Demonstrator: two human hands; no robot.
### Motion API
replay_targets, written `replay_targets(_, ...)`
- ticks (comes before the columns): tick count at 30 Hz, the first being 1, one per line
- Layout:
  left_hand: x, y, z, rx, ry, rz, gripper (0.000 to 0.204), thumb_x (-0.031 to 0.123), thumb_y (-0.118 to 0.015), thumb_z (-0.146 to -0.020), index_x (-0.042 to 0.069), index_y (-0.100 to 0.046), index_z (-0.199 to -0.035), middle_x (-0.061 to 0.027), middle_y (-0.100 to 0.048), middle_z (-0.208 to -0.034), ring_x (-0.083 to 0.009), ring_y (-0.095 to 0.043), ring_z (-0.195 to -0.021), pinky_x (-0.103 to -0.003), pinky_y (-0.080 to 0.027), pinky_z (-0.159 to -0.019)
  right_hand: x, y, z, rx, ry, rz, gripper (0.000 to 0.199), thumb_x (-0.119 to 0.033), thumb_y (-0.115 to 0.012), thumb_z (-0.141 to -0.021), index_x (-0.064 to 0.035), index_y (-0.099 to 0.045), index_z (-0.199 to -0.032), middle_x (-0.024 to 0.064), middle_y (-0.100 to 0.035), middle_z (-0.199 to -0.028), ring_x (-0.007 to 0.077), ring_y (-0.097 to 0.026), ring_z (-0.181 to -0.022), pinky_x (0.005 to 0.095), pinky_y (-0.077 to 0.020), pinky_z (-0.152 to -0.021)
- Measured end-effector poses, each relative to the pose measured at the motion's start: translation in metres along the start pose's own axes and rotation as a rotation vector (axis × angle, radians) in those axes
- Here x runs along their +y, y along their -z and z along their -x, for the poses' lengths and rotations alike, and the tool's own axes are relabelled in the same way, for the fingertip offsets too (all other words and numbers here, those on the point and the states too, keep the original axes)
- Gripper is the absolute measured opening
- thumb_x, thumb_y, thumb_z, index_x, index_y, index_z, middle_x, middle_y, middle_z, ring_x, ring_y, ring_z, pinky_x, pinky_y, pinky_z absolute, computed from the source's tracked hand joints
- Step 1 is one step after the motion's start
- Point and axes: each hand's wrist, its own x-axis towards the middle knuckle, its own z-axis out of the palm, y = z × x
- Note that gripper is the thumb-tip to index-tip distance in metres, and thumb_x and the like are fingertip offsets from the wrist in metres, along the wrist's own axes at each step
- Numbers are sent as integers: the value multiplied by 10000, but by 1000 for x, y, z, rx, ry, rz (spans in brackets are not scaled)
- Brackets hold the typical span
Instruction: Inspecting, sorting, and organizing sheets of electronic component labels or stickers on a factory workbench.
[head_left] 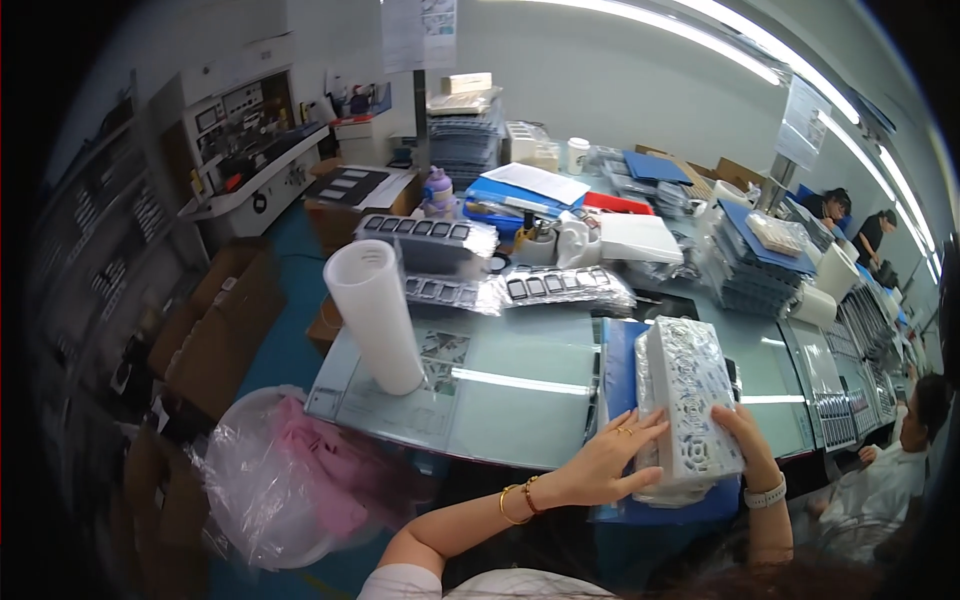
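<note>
Left hand, fingers spread, touches the white tray stack's left side; right hand, half-curled, grips its right edge.

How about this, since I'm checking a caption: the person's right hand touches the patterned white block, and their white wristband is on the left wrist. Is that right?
Not quite: the head view shows the white wristband on the right wrist, not the left. The right hand does touch the patterned white block.

Pale wall; long tube lights overhead; teal floor; glossy greenish table; shelving far left.
</note>
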Motion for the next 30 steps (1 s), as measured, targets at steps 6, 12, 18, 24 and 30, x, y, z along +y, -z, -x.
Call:
replay_targets(6, -50, 68, 79, 902, 154, -467, 891, 147, -821, -826, -18, -289, -1521, -228, -363, -1558, -399, -335, -1447, -483, -250, -1198, -10, 16, 16, 481, 609, 1339, 536, -211, -756, -863, 62, -565, -1283, 220, -596, -1283, 346, -578, -1167, 406, -445, -1026)
replay_targets(12, -152, 194, 180, 1241, 354, -606, 1198, 137, -922, -662, 41, -170, -1589, -203, -284, -1602, -365, -303, -1472, -451, -247, -1206, -46, -72, -3, 214, 842, 1109, 476, -132, -788, -841, 9, -595, -1253, 197, -574, -1303, 373, -595, -1163, 403, -493, -983)
replay_targets(18, -182, 183, 173, 1135, 402, -462, 1101, 86, -866, -661, 13, -232, -1558, -205, -347, -1547, -358, -367, -1422, -423, -293, -1181, -41, -147, -24, -241, 917, 1043, 652, -222, -729, -919, -18, -405, -1446, 236, -464, -1424, 405, -556, -1232, 426, -496, -1013)
replay_targets(24, -79, 151, 103, 827, 225, -368, 1131, 174, -869, -630, 37, -228, -1552, -193, -403, -1478, -370, -413, -1380, -487, -322, -1157, -75, -189, -13, -293, 1165, 740, 964, -293, -836, -810, -133, -278, -1580, 237, -357, -1555, 435, -545, -1271, 466, -532, -977)
replay_targets(30, -36, 149, 7, 633, -109, -494, 1146, 221, -920, -650, 62, -237, -1557, -194, -415, -1489, -395, -368, -1405, -516, -286, -1167, -112, -147, 34, 108, 1387, 925, 604, -346, -893, -698, -148, -667, -1222, 242, -423, -1532, 412, -686, -1082, 421, -619, -783)
